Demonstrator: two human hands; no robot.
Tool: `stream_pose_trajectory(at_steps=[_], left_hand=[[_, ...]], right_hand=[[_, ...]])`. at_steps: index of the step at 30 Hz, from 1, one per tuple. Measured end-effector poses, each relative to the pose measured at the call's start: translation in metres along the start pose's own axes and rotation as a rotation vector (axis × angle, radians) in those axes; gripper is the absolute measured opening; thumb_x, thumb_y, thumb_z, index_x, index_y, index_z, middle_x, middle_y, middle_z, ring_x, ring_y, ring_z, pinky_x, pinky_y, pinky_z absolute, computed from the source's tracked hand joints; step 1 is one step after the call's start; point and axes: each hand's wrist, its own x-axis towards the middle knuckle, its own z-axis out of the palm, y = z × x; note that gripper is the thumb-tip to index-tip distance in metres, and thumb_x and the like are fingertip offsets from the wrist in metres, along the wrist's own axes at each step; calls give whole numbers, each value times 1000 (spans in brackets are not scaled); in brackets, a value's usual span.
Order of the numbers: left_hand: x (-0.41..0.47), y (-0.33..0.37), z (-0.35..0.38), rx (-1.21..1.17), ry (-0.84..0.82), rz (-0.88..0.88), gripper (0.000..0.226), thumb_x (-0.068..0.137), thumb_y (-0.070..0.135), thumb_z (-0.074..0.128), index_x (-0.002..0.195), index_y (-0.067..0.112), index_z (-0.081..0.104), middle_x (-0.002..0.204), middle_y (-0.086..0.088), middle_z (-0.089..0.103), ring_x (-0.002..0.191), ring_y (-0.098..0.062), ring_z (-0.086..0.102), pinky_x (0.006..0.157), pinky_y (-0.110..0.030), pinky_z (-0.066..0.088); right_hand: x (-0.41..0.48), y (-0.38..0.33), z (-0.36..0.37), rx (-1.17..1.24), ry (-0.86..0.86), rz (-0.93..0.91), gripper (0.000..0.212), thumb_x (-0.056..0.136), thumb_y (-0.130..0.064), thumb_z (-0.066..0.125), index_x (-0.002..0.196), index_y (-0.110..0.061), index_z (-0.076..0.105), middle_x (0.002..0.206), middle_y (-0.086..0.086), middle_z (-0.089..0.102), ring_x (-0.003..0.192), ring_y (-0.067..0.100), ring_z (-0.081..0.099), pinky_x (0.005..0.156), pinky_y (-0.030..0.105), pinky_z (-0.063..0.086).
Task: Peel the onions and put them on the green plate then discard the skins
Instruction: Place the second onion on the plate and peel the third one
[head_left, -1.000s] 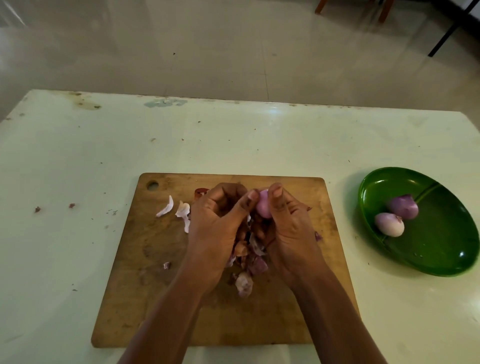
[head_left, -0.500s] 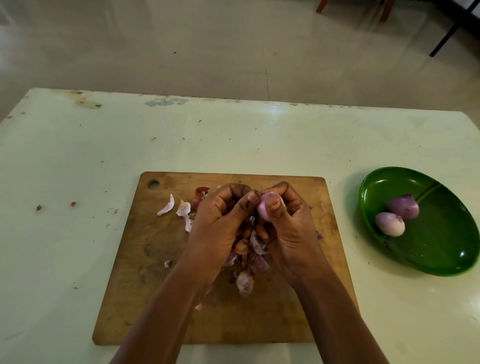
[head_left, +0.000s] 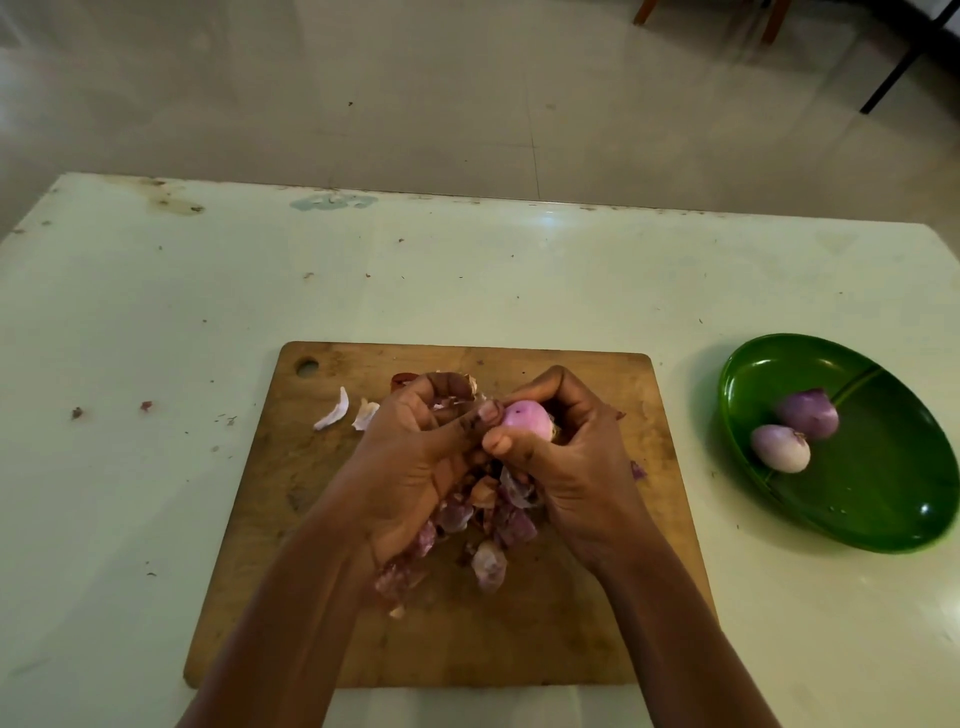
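On the pale green tabletop (head_left: 467, 291), over the wooden cutting board (head_left: 519, 639), your right hand (head_left: 571, 457) grips a nearly bare pink onion (head_left: 524, 420) while your left hand (head_left: 415, 457) pinches a papery skin scrap (head_left: 470, 387); two peeled purple onions (head_left: 781, 448) already lie on the oval green plate (head_left: 883, 499), and the heaped purple skins (head_left: 488, 561) are not yet discarded.

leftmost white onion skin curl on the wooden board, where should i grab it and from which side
Pinch the leftmost white onion skin curl across its narrow middle, from above and left. It lies thin and loose on the wooden cutting board, clear of the left hand and right hand, which hold the pink peeled onion.
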Motion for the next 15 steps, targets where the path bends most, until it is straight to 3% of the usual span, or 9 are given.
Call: stream_pose_trajectory(at_steps=[4, 8, 12, 15], left_hand=[[-1, 0, 0, -19, 2, 34, 32, 62, -1, 59, 94, -2, 52, 79, -12, 68, 73, -19, 69, 66, -29, 59], [-1, 0, 3, -37, 46, 91, 32, 59, -2, 59, 90, 1, 50, 76, -15, 62, 71, -19, 64, 63, -27, 58], [-2, 0, 4, 83, 118, 163, 24, 56, 5, 63, 77, 5, 54, 66, -2, 66, 66, -11, 64, 62, -23, 57], [0, -3, 7, 239, 194, 260, 17, 73, -8, 62, 73, 7, 56, 65, 2, 68, 68, -10, 65, 61, -21, 56]], right_hand=[[1, -1, 2, -64, 1, -59, 42, 52, -35, 83, 80, -11, 63, 78, 10, 66, 73, 17, 65, 63, 28, 56], [0, -5, 5, -160, 47, -82, 53, 48, -34, 92, 80, -6, 62, 74, 5, 65, 67, 10, 63, 60, 22, 53], [-1, -8, 10, -232, 125, -89, 52, 42, -46, 86, 75, -14, 61, 67, -7, 63, 63, 5, 61, 56, 17, 49], [-2, -6, 16, -285, 223, -108, 57, 39, -54, 86, 71, -17, 58, 63, -5, 58, 57, 3, 53, 51, 19, 47]])
